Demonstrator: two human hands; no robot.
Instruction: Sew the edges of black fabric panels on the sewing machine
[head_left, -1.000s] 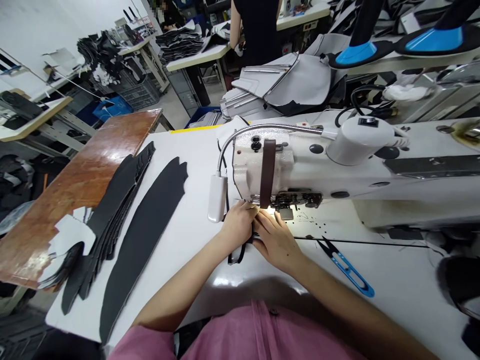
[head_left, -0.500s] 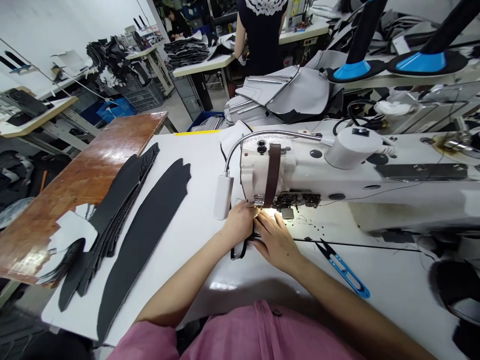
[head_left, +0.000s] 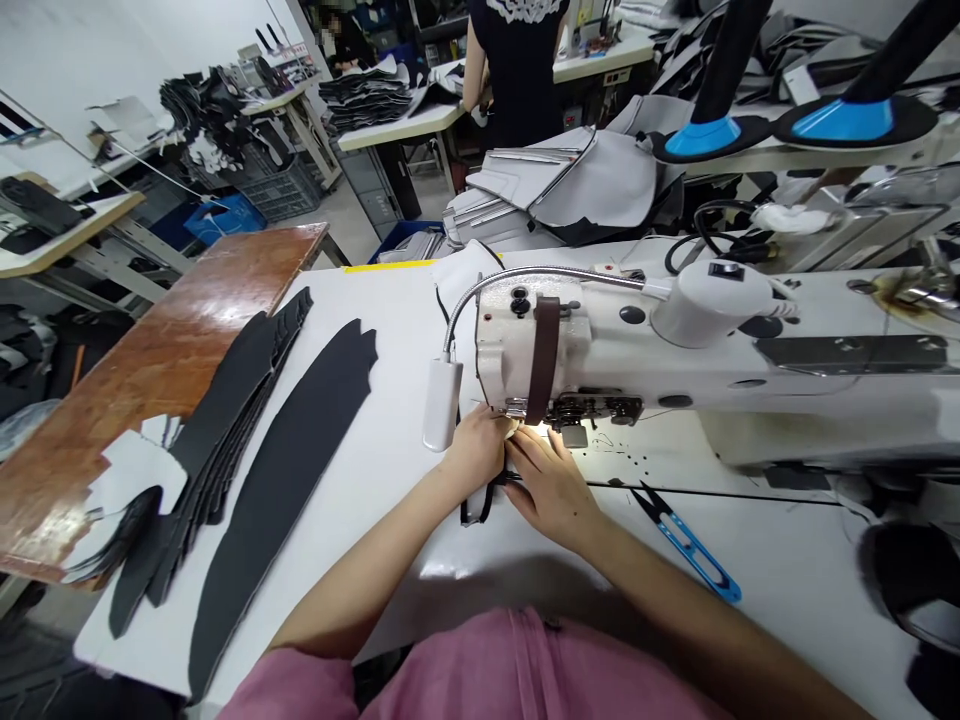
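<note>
Under the needle end of a white sewing machine (head_left: 592,345), both hands work close together on a small dark fabric piece (head_left: 475,508) with a pale edge, mostly hidden by the fingers. My left hand (head_left: 478,447) is closed on its left side, fingers curled beside the presser foot area. My right hand (head_left: 551,490) lies with stretched fingers over the right side, thumb apart and fingertips near the lit needle area. The needle itself I cannot make out. Right of that hand, blue thread snips (head_left: 690,545) lie on the white table (head_left: 405,420).
Left on the table lie a long black fabric panel (head_left: 281,490) and a stack of similar panels (head_left: 217,440) with white pieces (head_left: 139,465). A lamp (head_left: 442,403) hangs from a bent neck. Behind are grey panels (head_left: 592,180), thread cones (head_left: 709,130) and a person (head_left: 517,75).
The view has shifted slightly. Both hands stay at the needle area in nearly the same pose, and the fabric piece shows no clear movement.
</note>
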